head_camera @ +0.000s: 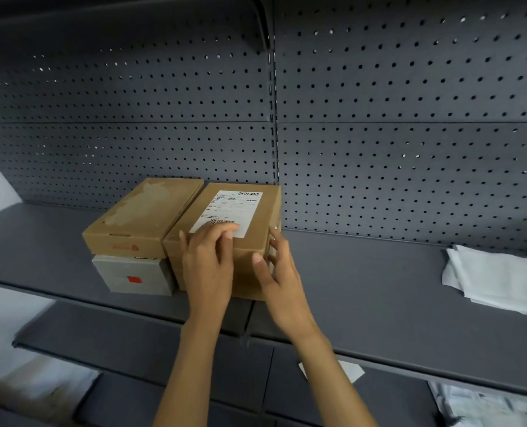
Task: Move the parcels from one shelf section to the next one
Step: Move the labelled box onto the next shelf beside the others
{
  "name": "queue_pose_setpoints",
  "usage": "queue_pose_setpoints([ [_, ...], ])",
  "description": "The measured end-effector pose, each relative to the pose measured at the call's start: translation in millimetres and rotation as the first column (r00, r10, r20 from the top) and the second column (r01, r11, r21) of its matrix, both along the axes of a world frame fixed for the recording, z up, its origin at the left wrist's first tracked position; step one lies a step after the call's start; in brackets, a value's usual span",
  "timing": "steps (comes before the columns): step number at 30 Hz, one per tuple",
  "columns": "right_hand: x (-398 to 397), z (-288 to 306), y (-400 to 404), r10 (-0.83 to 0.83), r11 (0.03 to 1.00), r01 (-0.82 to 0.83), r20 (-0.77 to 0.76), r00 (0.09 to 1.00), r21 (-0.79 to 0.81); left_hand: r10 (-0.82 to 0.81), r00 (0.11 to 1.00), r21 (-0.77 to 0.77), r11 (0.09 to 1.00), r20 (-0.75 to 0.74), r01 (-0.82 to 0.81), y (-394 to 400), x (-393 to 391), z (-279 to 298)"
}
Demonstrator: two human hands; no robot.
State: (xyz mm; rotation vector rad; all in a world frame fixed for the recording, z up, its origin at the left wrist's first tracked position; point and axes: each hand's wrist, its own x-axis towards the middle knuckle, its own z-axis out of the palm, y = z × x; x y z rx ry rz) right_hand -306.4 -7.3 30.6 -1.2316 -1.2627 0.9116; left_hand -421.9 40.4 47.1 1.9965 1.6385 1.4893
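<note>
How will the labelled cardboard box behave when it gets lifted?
The labelled box looks rigid, with crisp edges, so it probably will not sag. Its smooth sides may slip; both hands, left and right, already steady it. Weight cannot be judged.

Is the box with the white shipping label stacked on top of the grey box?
No, the labelled box stands on the shelf beside the grey box, which carries the plain brown box.

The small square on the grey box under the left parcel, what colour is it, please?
Red, clearest in the head view: square on grey box.
</note>
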Motion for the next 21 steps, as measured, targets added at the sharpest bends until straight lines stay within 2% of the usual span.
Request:
queue_pose_setpoints([
  [5, 39, 7, -18, 0.163, 0.982, -0.145, 0.154, 0.975, -0.124, -0.129, 0.990, 0.034, 0.991, 0.056, 0.127, -13, 31, 7],
  [7, 56, 10, -28, 0.182, 0.977, -0.158, 0.166, 0.969, -0.145, -0.187, 0.977, 0.047, 0.982, 0.100, 0.184, -19, 48, 10],
  [12, 111, 12, -58, 0.019, 0.994, 0.000, 0.172, 0.985, -0.108, -0.323, 0.933, 0.016, 0.946, 0.158, 0.325, -44, 107, 18],
  [17, 187, 22, -113, -0.198, 0.979, 0.202, 0.114, 0.974, -0.026, -0.467, 0.847, -0.021, 0.873, 0.255, 0.487, -88, 188, 18],
  [21, 251, 34, -169, -0.302, 0.953, 0.303, 0.058, 0.951, -0.009, -0.537, 0.766, -0.039, 0.810, 0.352, 0.586, -141, 260, 18],
])
